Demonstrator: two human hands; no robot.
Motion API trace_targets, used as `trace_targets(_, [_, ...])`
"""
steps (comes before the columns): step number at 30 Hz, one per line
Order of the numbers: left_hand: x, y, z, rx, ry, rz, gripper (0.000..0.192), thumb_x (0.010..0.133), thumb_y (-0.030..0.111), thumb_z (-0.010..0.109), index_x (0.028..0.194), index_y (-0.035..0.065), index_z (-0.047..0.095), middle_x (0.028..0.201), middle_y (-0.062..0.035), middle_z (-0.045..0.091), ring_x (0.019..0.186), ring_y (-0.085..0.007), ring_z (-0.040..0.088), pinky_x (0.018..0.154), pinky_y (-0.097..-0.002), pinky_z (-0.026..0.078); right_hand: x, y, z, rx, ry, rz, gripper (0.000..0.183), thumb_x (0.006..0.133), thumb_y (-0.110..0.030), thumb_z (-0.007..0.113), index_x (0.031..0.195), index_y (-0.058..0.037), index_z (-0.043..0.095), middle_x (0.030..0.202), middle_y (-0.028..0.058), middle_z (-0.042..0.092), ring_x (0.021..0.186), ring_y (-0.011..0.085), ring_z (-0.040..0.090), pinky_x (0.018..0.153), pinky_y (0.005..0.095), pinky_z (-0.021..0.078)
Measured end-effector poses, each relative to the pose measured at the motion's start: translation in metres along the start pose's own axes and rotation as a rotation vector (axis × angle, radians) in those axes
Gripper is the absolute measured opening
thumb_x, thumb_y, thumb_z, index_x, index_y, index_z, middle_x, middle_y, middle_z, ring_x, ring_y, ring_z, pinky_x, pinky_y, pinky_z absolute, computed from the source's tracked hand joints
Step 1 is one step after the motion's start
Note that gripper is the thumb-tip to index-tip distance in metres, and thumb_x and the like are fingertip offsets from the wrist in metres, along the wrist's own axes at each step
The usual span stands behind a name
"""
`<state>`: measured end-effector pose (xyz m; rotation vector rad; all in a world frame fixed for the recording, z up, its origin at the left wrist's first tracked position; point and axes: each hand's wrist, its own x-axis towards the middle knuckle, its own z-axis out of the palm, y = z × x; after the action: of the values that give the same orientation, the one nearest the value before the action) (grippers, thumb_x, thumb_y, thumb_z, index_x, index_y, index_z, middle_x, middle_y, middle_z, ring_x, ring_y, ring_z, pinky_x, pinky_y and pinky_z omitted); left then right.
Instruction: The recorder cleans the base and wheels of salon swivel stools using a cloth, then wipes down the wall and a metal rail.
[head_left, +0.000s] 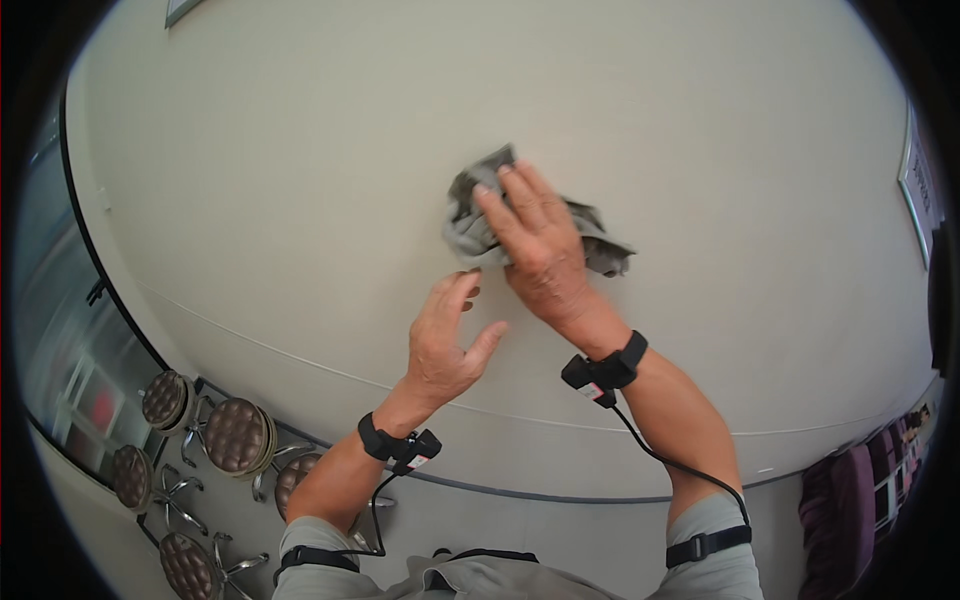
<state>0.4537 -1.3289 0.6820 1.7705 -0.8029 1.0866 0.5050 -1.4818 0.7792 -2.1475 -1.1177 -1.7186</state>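
Observation:
A crumpled grey cloth (472, 225) lies against a cream-coloured wall (337, 172). My right hand (544, 240) presses it there, fingers spread over its folds and pointing up and left. One loose end of the cloth sticks out to the right of the hand. Lower and to the left is my left hand (446, 341), with thumb and fingers apart and nothing held. Its fingertips come close to the cloth's lower edge; whether they touch it or the wall, I cannot tell. Both wrists carry black straps with small cabled devices.
Several stools with brown tufted seats (236, 439) and chrome legs stand at lower left, near a dark-framed glass door (82, 300). A thin cable-like line (315, 365) crosses the wall below my hands. Purple upholstered furniture (836, 517) stands at lower right. A framed sign (919, 184) hangs far right.

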Motion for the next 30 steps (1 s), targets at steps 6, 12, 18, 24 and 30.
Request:
trace_targets(6, [-0.007, -0.002, -0.006, -0.023, 0.021, -0.151, 0.064, 0.079, 0.003, 0.080, 0.136, -0.0027, 0.050, 0.127, -0.0198, 0.058, 0.109, -0.0310, 0.064, 0.085, -0.0375, 0.057, -0.017, -0.006, 0.020, 0.229, -0.092, -0.023, 0.037, 0.085, -0.001, 0.063, 0.121, -0.0051, 0.067, 0.126, 0.0187, 0.064, 0.128, 0.0382, 0.055, 0.105, 0.0442, 0.0484])
trace_targets(12, [0.016, 0.023, -0.016, 0.161, 0.093, -0.049, 0.072, 0.078, 0.003, 0.081, 0.142, -0.0005, 0.047, 0.135, -0.0210, 0.053, 0.120, -0.0323, 0.057, 0.090, -0.0396, 0.056, 0.013, -0.009, -0.025, 1.078, -0.291, 0.894, 0.031, 0.091, -0.004, 0.066, 0.122, -0.0057, 0.065, 0.118, 0.0085, 0.069, 0.104, 0.0237, 0.067, 0.088, 0.0373, 0.0566])
trace_targets(18, [-0.009, 0.005, -0.014, 0.206, 0.113, -0.043, 0.083, 0.081, 0.030, 0.085, 0.147, 0.0006, 0.044, 0.143, -0.0211, 0.049, 0.127, -0.0328, 0.054, 0.095, -0.0425, 0.054, -0.026, -0.001, -0.003, 1.812, -0.047, 1.137, 0.027, 0.103, -0.022, 0.061, 0.122, -0.0027, 0.059, 0.113, 0.0054, 0.068, 0.097, 0.0152, 0.068, 0.082, 0.0336, 0.0591])
trace_targets(24, [-0.015, 0.004, -0.013, 0.082, 0.142, -0.163, 0.089, 0.084, 0.047, 0.079, 0.149, 0.0001, 0.041, 0.145, -0.0195, 0.047, 0.134, -0.0314, 0.050, 0.098, -0.0434, 0.053, -0.046, -0.003, 0.014, 2.093, -0.203, 1.052, 0.046, 0.108, -0.038, 0.045, 0.139, -0.0042, 0.049, 0.129, 0.0124, 0.062, 0.114, 0.0256, 0.065, 0.098, 0.0440, 0.0565])
trace_targets(30, [0.017, 0.026, -0.017, 0.208, 0.157, -0.022, 0.099, 0.080, 0.057, 0.078, 0.149, -0.0023, 0.040, 0.146, -0.0234, 0.044, 0.134, -0.0360, 0.048, 0.103, -0.0494, 0.047, -0.019, -0.021, -0.002, 2.191, -0.195, 1.089, 0.045, 0.109, -0.035, 0.045, 0.138, -0.0026, 0.049, 0.123, 0.0090, 0.064, 0.107, 0.0201, 0.066, 0.091, 0.0378, 0.0587])
